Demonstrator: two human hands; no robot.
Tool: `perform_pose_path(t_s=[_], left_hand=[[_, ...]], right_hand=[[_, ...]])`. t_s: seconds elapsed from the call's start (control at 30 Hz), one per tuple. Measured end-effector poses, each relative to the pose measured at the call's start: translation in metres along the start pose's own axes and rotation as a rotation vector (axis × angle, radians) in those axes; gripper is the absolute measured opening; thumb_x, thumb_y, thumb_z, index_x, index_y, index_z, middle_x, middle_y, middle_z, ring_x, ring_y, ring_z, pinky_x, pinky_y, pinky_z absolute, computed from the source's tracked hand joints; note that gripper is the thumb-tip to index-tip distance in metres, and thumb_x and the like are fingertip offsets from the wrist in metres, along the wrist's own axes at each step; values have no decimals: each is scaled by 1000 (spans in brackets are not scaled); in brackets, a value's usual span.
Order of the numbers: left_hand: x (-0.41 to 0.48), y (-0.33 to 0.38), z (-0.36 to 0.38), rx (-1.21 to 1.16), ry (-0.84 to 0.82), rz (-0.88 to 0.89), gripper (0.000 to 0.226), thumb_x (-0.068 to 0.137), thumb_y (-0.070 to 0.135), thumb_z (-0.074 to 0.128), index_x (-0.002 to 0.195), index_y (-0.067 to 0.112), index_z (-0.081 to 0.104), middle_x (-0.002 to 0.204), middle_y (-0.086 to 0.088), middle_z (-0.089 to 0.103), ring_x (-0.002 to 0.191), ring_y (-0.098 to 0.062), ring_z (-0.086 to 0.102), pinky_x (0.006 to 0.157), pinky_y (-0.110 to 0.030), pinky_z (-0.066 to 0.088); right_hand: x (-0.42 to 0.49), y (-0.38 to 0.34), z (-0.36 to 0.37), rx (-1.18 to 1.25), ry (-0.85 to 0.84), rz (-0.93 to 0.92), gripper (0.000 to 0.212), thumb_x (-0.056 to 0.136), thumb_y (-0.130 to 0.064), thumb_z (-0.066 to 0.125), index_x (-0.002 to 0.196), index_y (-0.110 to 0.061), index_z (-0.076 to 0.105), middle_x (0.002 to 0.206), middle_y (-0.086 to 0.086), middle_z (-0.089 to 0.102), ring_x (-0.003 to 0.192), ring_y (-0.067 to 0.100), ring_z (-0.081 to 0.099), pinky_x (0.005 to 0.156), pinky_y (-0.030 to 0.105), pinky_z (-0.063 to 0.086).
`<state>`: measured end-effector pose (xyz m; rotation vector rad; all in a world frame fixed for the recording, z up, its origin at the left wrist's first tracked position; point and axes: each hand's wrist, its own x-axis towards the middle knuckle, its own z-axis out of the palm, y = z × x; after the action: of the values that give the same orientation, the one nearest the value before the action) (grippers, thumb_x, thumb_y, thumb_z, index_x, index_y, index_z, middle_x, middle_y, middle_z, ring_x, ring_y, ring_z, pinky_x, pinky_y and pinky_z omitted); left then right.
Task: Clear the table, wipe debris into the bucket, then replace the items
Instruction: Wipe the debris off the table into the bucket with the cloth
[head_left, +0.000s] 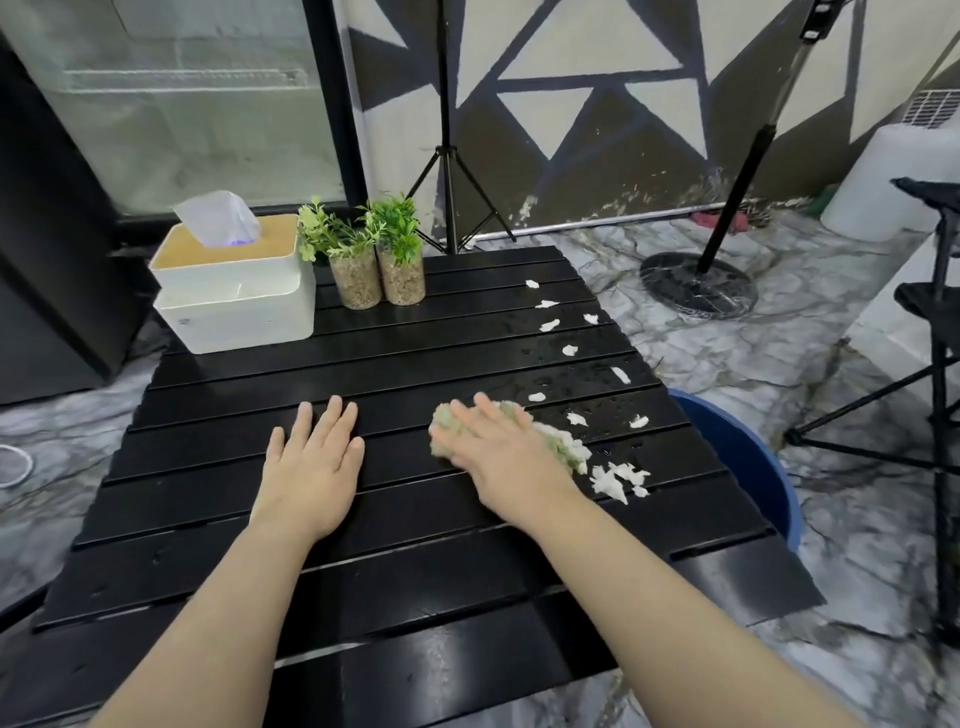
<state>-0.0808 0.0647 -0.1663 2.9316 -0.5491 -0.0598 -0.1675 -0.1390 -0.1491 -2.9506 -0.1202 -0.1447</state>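
Observation:
My right hand presses flat on a pale green cloth on the black slatted table, fingers spread over it. A heap of white paper scraps lies just right of the cloth, and several more scraps trail toward the far right corner. My left hand rests flat on the slats, holding nothing. A blue bucket stands on the floor below the table's right edge. A white tissue box and two small potted plants sit at the far left of the table.
A light stand tripod rises behind the table. A tilted pole on a round black base stands on the marble floor at right. A black folding chair is at the far right edge, a dark cabinet at left.

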Motion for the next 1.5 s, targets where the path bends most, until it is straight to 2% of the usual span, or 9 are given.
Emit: perform_pose_path(t_s=[0.2,0.3,0.4,0.57,0.73,0.87,1.07,1.2,1.5], left_hand=[[-1,2,-1,-1,-4,0,52,96,38,11,145,28,1,157,10,-2,144,-19,-9,116,-42,-1],[0,2,0,-6,3,2,52,95,39,12,146,28,2,157,10,-2,144,-19,-9,116,-42,-1],[1,2,1,-8,10,6,52,95,39,12,146,28,3,157,10,-1,144,-19,-8,116,-42,0],[1,1,0,-17,5,4,52,95,39,11,146,29,2,157,10,-2,144,-18,-9,116,-41,-1],[0,1,-2,-36,-8,-1,52,95,40,11,145,30,2,156,12,-2,144,-16,-11,116,-40,-3],[3,4,-8,-90,-35,-39,50,96,37,16,145,31,9,157,12,2,144,-15,-9,117,-42,-3],[11,58,-16,-346,-2,-126,47,95,35,23,142,28,24,154,7,20,144,-16,-1,114,-51,-4],[17,98,-9,-417,38,-41,47,95,36,26,141,28,26,154,8,20,144,-15,-2,114,-49,-8],[22,98,13,-138,3,-11,51,94,42,16,144,31,16,157,10,6,144,-15,-7,114,-49,-5]], right_hand=[[-11,-20,-19,255,101,-8,47,95,-7,44,139,-22,38,151,3,33,139,21,28,112,20,9],[-53,-46,-5,77,117,-122,41,89,-29,52,130,-29,50,141,3,49,131,29,42,107,54,33],[-44,-31,0,64,-90,-78,43,96,-45,33,138,-47,25,156,-7,19,144,23,4,111,58,-1],[22,-3,6,-15,-84,64,42,101,-34,26,141,-44,20,157,-7,12,144,22,-4,112,55,-4],[41,-1,-14,135,13,164,51,99,-9,35,144,-30,23,157,-4,13,144,20,8,116,40,10],[-35,-13,-49,283,74,-55,57,93,0,42,141,-29,33,154,-6,24,142,16,20,112,27,27],[-177,25,-62,-174,-55,-283,46,96,-18,25,127,-43,48,140,-12,48,129,16,45,98,42,47],[-200,56,-54,-198,-138,-178,39,95,-50,28,134,-51,35,144,-12,42,133,13,38,100,46,43],[-132,94,-42,99,-52,-20,40,94,-32,47,132,-44,42,147,-11,38,142,22,10,111,61,-4]])
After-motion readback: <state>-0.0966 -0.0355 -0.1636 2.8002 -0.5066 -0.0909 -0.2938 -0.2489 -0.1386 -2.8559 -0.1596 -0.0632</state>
